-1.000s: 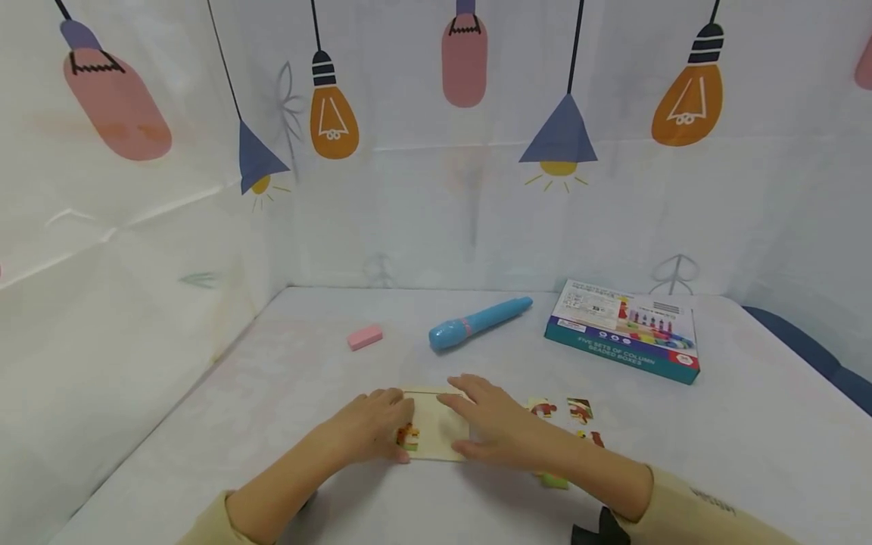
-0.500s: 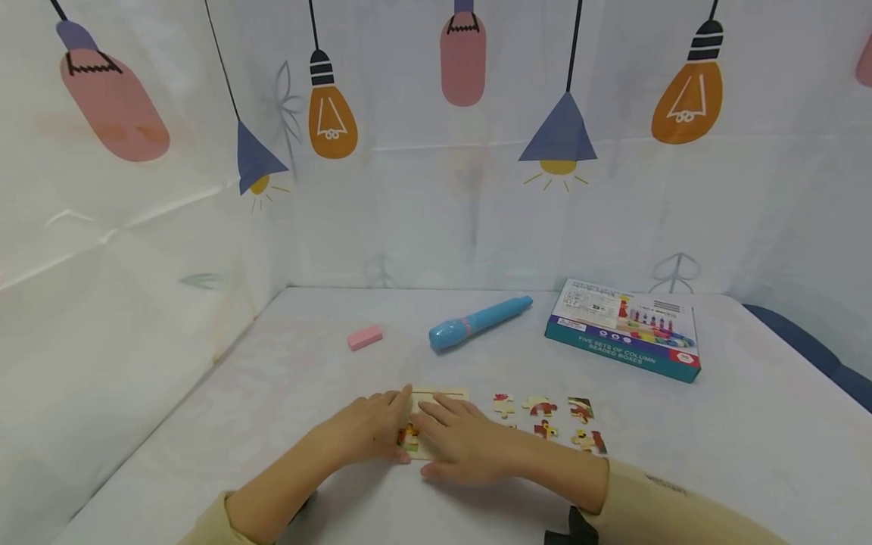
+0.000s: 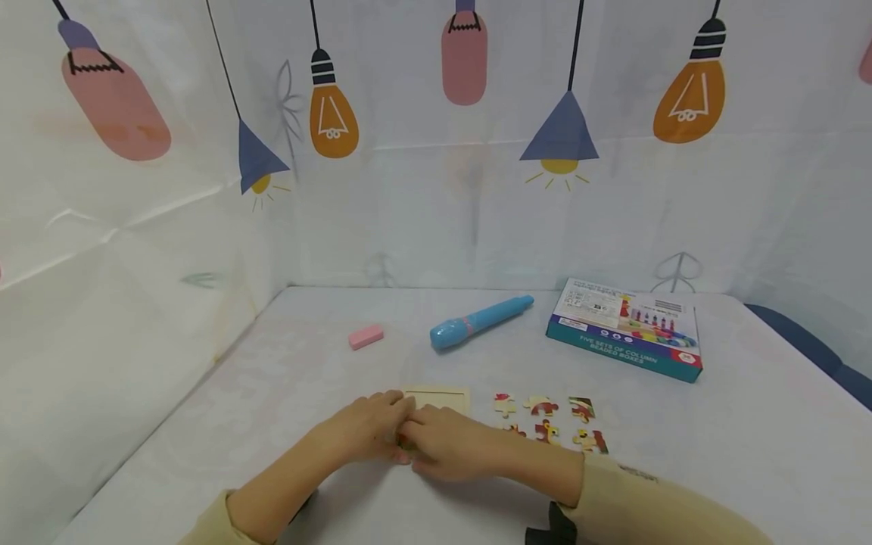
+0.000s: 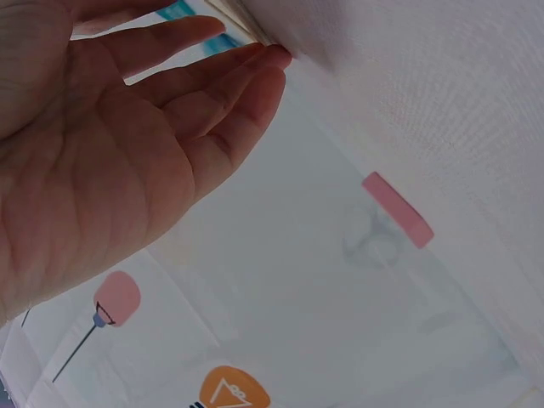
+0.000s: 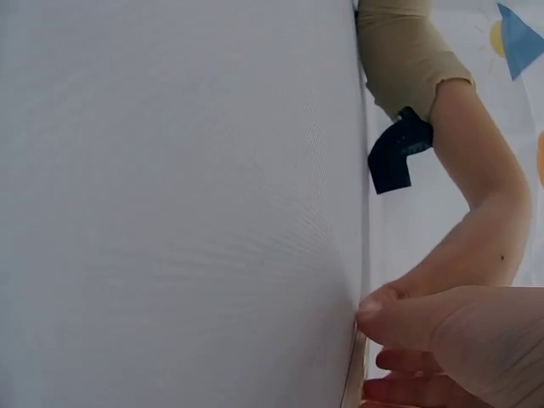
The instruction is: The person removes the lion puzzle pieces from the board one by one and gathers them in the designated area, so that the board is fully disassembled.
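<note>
A shallow wooden puzzle tray lies flat on the table, its lower half covered by my hands. My left hand holds the tray at its left side; in the left wrist view the fingertips meet the tray's edge. From the right, my right hand reaches across the tray, fingers bent at its lower left corner. Between the hands shows a sliver of a coloured puzzle piece; whether the right fingers pinch or press it is hidden. In the right wrist view the thumb lies by the tray's front edge.
Right of the tray lie several loose puzzle pieces, some partly behind the right forearm. Farther back are a pink eraser, a blue microphone-shaped object and a flat boxed set. A printed white sheet hangs behind the table.
My right hand has moved left across the tray to the piece in its lower left corner, and its fingers have bent. Loose pieces at right came into view. The left hand stayed put.
</note>
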Demonstrator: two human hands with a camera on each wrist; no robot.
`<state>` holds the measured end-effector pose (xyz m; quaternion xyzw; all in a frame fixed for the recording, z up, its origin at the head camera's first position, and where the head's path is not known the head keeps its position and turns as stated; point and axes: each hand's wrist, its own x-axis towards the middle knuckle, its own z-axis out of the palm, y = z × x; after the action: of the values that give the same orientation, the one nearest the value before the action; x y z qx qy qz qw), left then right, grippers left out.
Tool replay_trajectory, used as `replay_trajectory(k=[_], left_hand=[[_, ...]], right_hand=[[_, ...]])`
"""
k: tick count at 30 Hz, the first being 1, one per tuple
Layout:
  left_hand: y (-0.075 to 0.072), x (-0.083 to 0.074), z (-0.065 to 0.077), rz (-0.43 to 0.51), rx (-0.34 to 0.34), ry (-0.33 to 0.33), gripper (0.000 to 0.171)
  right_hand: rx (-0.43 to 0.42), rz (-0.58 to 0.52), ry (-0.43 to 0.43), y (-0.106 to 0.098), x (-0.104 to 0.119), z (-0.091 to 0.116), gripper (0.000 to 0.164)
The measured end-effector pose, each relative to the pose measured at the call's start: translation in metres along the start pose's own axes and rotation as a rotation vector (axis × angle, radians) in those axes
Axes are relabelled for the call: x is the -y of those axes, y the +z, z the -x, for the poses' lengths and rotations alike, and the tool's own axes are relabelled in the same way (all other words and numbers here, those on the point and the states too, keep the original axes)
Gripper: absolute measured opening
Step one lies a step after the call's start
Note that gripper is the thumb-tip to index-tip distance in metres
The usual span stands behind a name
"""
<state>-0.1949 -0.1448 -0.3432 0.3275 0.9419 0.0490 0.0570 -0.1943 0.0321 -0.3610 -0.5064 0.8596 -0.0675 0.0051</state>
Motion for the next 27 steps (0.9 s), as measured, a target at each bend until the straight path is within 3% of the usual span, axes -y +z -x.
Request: replay_trajectory(k=[7, 14, 20, 27], left_hand=[[0.001, 0.000, 0.001, 0.052, 0.014, -0.014, 0.054], [0.001, 0.000, 0.001, 0.033, 0.018, -0.017, 0.054], [0.001, -0.001, 0.001, 0.039, 0.024, -0.036, 0.060], [0.001, 0.000, 0.001, 0.004, -0.002, -0.010, 0.060]], right_hand=[[-0.027, 0.064, 0.002, 0.003, 0.001, -0.002, 0.037], [-0.004, 0.096, 0.019, 0.001, 0.002, -0.003, 0.036], [-0.041, 0.024, 0.022, 0.000, 0.003, -0.005, 0.036], [-0.041, -0.083, 0.083, 0.000, 0.002, -0.012, 0.022]])
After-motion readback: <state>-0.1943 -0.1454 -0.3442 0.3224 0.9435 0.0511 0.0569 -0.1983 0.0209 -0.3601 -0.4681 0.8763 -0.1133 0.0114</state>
